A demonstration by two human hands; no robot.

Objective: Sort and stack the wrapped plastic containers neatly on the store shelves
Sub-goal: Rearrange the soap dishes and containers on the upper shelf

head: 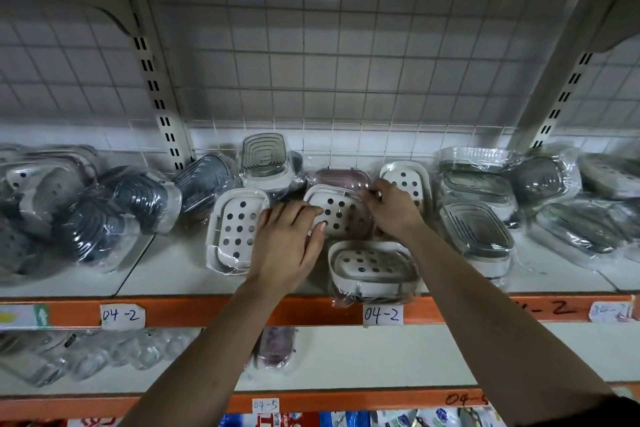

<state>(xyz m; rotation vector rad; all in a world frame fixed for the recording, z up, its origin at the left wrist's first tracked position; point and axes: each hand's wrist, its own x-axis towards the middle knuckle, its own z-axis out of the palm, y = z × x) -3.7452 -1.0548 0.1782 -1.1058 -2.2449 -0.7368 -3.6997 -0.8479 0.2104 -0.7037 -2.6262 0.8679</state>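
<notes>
With your left hand (287,243) lying flat-fingered on the white holed container (337,213), back from the front edge of the shelf (166,267), and your right hand (393,210) pinching its far right corner, you did best to lift it level, since the slick wrap looked likely to slip.

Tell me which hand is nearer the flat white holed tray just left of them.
Left. The left hand lies at the right edge of the white tray; the right hand is farther right, gripping the middle tray.

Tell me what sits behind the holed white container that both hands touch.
A wrapped pink container; the white container and right hand cover its front.
</notes>
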